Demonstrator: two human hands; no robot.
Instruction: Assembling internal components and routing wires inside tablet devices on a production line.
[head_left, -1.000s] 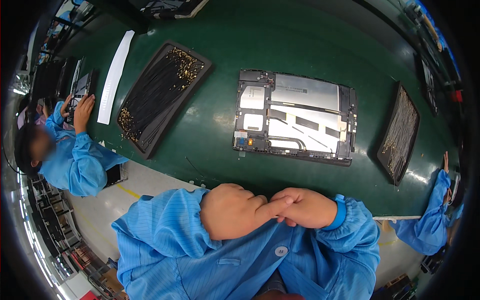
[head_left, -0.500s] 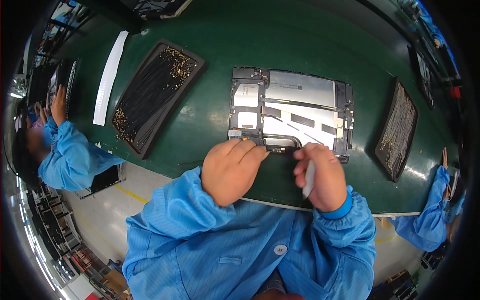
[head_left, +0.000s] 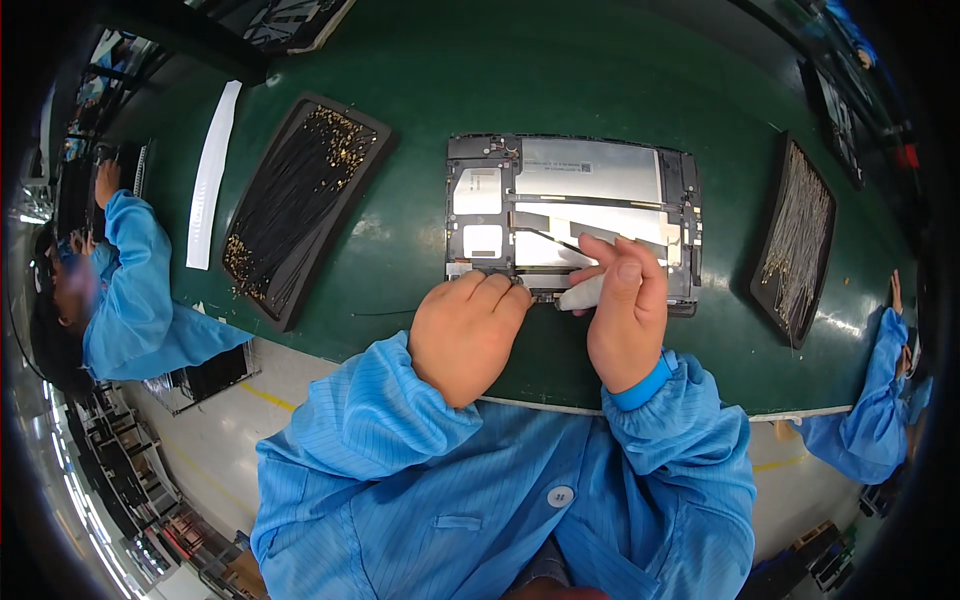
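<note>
An opened tablet (head_left: 590, 160), its silver inner plates and black frame showing, lies flat before me. My left hand (head_left: 468, 338) rests on its near left edge, fingers bent and pressed together; what lies under the fingertips is hidden. My right hand (head_left: 630, 315) is over the near part of the tablet, its fingers curled. From its palm side sticks out a white, round-tipped piece (head_left: 582, 294), which I cannot name more closely. A thin dark strip (head_left: 553, 243) runs across the silver area toward the right fingers; I cannot tell whether they touch it.
To the left stands a black tray (head_left: 300, 210) of black cables with gold ends, beside a long white strip (head_left: 212, 180). Another cable tray (head_left: 795, 240) stands at the right. A thin black wire (head_left: 385, 313) lies by my left hand. Co-workers in blue (head_left: 135, 270) sit at both sides.
My right hand has moved up and inward over the tablet, and the white piece has swung from pointing down to pointing left. My left hand stays on the tablet's edge.
</note>
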